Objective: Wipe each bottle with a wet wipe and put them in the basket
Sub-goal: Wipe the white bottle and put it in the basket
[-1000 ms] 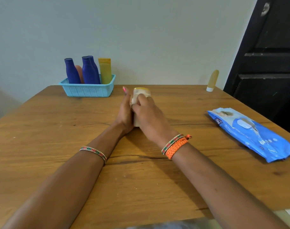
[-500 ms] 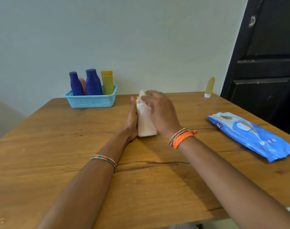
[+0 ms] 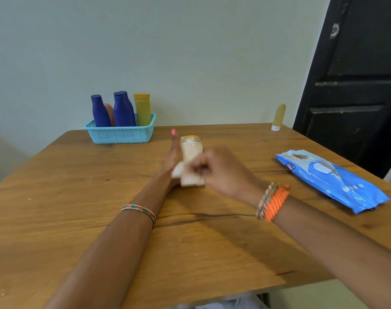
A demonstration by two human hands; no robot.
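On wooden table point(image 3: 56, 208), pale wall point(image 3: 190, 52), black door point(image 3: 357, 85)

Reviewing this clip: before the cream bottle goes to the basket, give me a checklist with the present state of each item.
1. Cream bottle upright on the table: ok.
2. Left hand steadying the bottle: ok.
3. Right hand pressing the wipe on the bottle: ok, blurred.
4. Whole bottle wiped: cannot tell.
5. Room in the basket: cannot tell; bottles fill what shows.
6. Small yellow bottle at the far edge wiped: not ok, untouched.
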